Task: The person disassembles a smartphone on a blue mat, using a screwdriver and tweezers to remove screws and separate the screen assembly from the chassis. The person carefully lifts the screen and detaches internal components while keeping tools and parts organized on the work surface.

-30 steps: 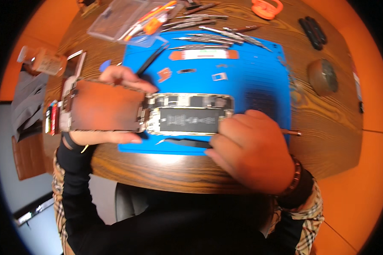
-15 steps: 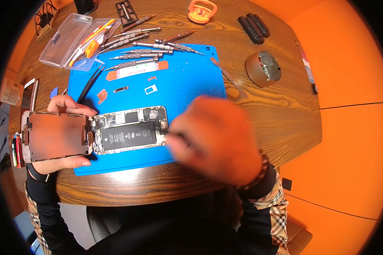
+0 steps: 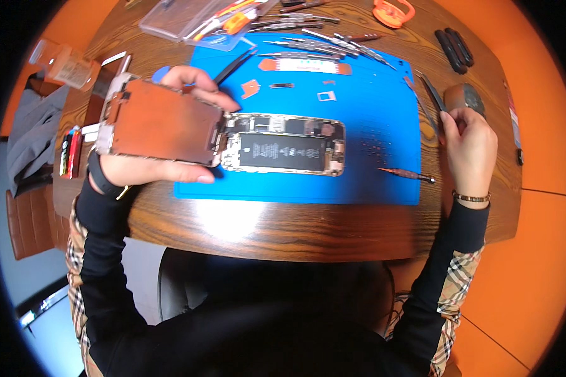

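1. Table edge (image 3: 283,232) nearest us, dark wood; both our forearms come up over it in black sleeves with plaid trim.
2. Left hand (image 3: 151,166): we hold the detached screen panel (image 3: 160,122), copper back up, thumb along its near edge and fingers wrapped over the far edge. It sits tilted at the left end of the phone.
3. Phone body (image 3: 283,144) lies open on the blue mat (image 3: 358,125), just right of the panel, black battery showing in the middle, long side running left to right.
4. Screwdriver (image 3: 405,174) rests loose on the mat's near right part, apart from both hands.
5. Right hand (image 3: 468,147) is off the mat's right edge, fingers curled narrow around the tweezers (image 3: 432,94), which point away from us. A round grey puck (image 3: 465,97) sits just beyond the knuckles.
6. Farther on the mat: small brackets and an orange strip (image 3: 305,65).
7. Farthest: a row of metal tools (image 3: 333,41), a clear case (image 3: 201,19) and an orange suction cup (image 3: 393,11).
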Demonstrator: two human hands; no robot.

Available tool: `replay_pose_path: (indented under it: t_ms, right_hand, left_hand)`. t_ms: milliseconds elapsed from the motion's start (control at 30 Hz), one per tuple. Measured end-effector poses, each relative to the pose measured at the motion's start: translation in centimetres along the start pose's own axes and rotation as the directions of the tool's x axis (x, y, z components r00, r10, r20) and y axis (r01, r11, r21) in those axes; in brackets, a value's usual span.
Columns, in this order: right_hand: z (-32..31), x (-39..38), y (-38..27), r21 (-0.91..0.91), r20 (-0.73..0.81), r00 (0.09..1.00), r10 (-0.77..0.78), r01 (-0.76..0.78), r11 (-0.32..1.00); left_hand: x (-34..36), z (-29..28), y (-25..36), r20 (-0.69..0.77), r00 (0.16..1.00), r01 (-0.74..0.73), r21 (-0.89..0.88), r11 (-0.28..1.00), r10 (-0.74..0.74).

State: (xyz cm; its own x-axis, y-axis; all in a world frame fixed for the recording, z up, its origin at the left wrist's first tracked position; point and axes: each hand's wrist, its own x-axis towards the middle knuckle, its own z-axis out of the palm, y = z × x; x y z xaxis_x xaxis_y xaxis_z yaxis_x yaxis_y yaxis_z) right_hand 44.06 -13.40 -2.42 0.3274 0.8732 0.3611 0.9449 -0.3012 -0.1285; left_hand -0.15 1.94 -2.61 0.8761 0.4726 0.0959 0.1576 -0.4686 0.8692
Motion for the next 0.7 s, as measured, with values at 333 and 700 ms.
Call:
replay_pose_path:
  t_ms: [333,700]
  right_hand:
    - [-0.5,-0.2,-2.2,0.084,-0.02,0.998,0.065,-0.063,0.994]
    - [-0.7,-1.9,-11.2,0.563,0.209,0.786,-0.582,0.39,0.729]
  left_hand:
    - [0.5,0.0,0.9,-0.021,0.999,-0.026,0.108,0.994,0.028]
    - [1.0,0.1,0.6,-0.002,1.0,-0.009,0.033,0.999,0.01]
